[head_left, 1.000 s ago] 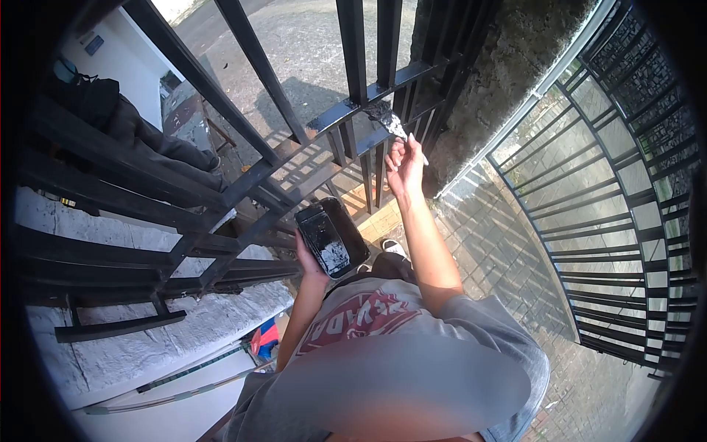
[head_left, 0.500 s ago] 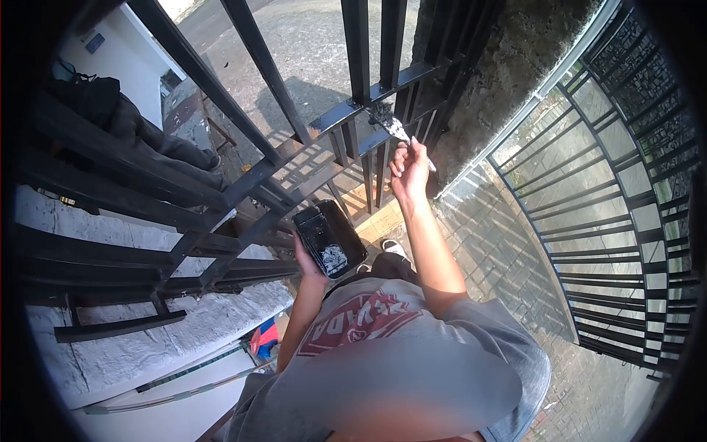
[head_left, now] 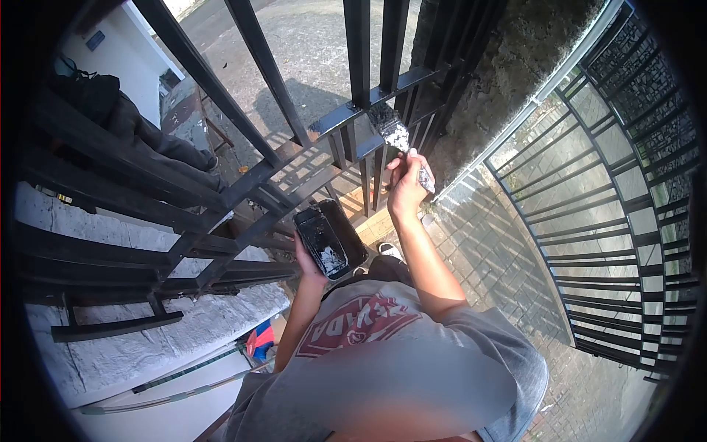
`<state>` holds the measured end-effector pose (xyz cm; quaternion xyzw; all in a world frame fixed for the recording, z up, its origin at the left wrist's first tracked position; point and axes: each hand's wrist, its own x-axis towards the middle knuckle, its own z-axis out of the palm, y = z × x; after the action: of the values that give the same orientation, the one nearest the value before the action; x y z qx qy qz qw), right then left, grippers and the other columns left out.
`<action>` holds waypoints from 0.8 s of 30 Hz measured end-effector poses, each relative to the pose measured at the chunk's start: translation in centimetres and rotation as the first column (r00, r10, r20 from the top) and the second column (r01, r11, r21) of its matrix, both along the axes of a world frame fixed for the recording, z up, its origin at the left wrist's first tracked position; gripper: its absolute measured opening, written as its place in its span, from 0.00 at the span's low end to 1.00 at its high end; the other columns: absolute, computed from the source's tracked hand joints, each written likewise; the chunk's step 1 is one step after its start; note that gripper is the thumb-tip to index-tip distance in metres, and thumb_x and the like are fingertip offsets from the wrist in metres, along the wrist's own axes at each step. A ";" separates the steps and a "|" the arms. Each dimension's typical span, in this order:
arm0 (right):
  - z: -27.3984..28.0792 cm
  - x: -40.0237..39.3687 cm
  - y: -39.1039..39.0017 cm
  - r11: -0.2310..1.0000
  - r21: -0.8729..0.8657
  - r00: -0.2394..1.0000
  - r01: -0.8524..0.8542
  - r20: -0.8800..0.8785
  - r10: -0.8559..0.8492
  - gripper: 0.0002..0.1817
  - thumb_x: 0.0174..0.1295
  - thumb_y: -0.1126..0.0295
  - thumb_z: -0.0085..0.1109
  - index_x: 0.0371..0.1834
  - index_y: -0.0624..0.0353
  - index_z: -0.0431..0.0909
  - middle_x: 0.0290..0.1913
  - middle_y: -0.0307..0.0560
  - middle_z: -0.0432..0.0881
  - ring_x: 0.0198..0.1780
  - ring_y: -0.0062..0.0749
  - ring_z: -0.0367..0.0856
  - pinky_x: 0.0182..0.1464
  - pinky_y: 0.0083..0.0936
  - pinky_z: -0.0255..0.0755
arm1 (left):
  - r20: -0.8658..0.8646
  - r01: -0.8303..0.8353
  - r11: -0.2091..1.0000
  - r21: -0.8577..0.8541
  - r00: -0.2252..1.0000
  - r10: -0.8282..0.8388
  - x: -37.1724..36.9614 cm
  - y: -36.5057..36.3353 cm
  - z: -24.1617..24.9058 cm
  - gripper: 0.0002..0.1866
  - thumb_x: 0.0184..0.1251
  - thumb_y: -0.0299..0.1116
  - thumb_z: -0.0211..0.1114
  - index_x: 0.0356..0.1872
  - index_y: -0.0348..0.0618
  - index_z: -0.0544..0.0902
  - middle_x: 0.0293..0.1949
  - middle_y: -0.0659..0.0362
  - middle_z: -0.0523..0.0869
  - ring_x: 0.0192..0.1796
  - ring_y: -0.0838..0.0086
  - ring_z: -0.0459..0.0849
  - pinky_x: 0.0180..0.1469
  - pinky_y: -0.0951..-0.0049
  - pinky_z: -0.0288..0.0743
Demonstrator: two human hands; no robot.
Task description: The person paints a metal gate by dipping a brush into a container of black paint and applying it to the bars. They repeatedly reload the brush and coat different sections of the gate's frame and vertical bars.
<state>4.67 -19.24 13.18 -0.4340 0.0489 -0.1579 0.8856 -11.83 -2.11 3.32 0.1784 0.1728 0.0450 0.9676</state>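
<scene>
1. Paintbrush (head_left: 395, 134): 1 item, centre, black-coated bristles aimed at the rail junction, pale streaks on the body. Contact with the metal: you cannot tell from this angle.
2. Right hand (head_left: 409, 193): yours, holding the brush. Thumb and fingers pinch its handle, the others curling in; this grip probably lets you angle the bristles between bars.
3. Paint tray (head_left: 349, 225): 1 black, deep-sided piece, near side of the railing and left of the brush. Dark wet coating inside, with a pale patch at the near end, either paint or glare.
4. Left hand (head_left: 303, 256): yours, supporting the tray's left side. Visible fingers lie close against it; whether those hidden beneath are spread or together, you cannot tell. Held here, the tray likely stays within brush reach and catches drips.
5. Metal railing (head_left: 357, 55): black uprights with 2 crossrails by the brush. The upper rail (head_left: 335, 118) shines, perhaps from wet paint.
6. Rough wall (head_left: 490, 88): right of the brush, beside the railing's end.
7. Curved gate (head_left: 651, 282): black bars, far right.
8. Shoe (head_left: 389, 251): dark with a white toe, just right of the tray.
</scene>
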 end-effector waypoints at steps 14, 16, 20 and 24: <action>0.5 -1.5 0.2 0.979 -0.181 0.996 -0.092 0.002 0.094 0.14 0.79 0.65 0.57 0.37 0.63 0.80 0.24 0.43 0.85 0.19 0.12 0.67 0.22 0.14 0.56 | 0.001 0.003 1.000 0.009 1.000 -0.003 -0.1 -0.3 0.8 0.37 0.80 0.67 0.43 0.72 0.48 0.76 0.65 0.52 0.84 0.63 0.56 0.85 0.68 0.51 0.79; 0.7 -1.5 0.1 0.979 -0.198 0.998 -0.053 0.007 0.055 0.14 0.79 0.65 0.57 0.37 0.63 0.81 0.24 0.43 0.85 0.20 0.12 0.68 0.23 0.13 0.57 | -0.026 -0.029 0.999 0.042 0.999 0.030 0.0 -0.4 0.3 0.37 0.80 0.67 0.43 0.73 0.48 0.75 0.65 0.52 0.84 0.64 0.56 0.85 0.68 0.51 0.79; 0.4 -1.6 -0.2 0.954 -0.281 0.994 -0.100 0.017 0.109 0.14 0.79 0.65 0.58 0.37 0.64 0.81 0.24 0.42 0.85 0.22 0.15 0.73 0.28 0.17 0.64 | -0.014 -0.013 1.000 0.018 1.000 0.013 0.1 -0.2 0.0 0.37 0.80 0.67 0.43 0.73 0.48 0.75 0.65 0.52 0.84 0.64 0.56 0.85 0.67 0.52 0.79; 0.9 -1.7 -0.8 0.924 -0.361 0.992 -0.128 -0.029 0.126 0.14 0.79 0.66 0.58 0.35 0.64 0.81 0.23 0.41 0.84 0.23 0.16 0.76 0.28 0.18 0.65 | -0.006 -0.004 1.000 0.003 1.000 0.004 -0.2 -0.9 0.9 0.37 0.80 0.67 0.43 0.73 0.48 0.75 0.65 0.53 0.84 0.64 0.56 0.84 0.67 0.52 0.79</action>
<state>2.93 -20.01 14.03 -0.5922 -0.0068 -0.1055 0.7988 -11.99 -3.00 4.21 0.1797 0.1759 0.0468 0.9667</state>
